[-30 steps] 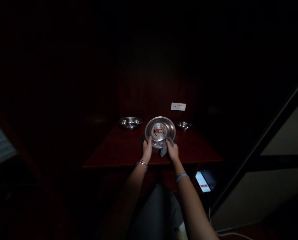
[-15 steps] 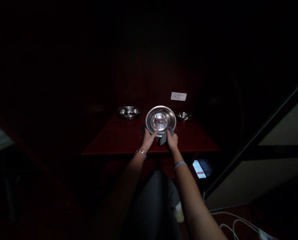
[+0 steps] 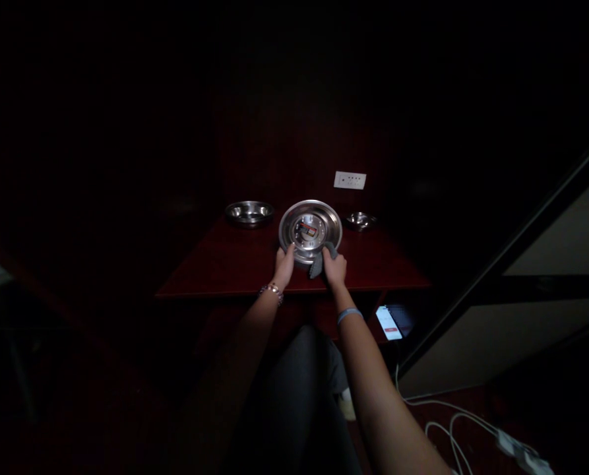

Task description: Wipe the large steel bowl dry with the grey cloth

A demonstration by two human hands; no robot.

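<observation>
A round steel plate [image 3: 310, 231] is tilted up toward me on the dark red table [image 3: 235, 264]. My left hand [image 3: 284, 265] grips its lower left rim, fingers closed on the edge. My right hand [image 3: 334, 269] is closed on a grey cloth [image 3: 317, 262] pressed against the plate's lower right rim. A small label shows in the middle of the plate.
A second steel plate [image 3: 249, 212] lies at the back left of the table and a small steel bowl [image 3: 359, 220] at the back right. A white wall socket [image 3: 349, 179] is behind. A lit phone [image 3: 388, 322] lies lower right, white cables [image 3: 452, 429] on the floor.
My left hand has shifted along the plate's rim, from a finger reaching over its face to a grip on the lower left edge. The view has moved slightly; the cloth stays at the lower right rim.
</observation>
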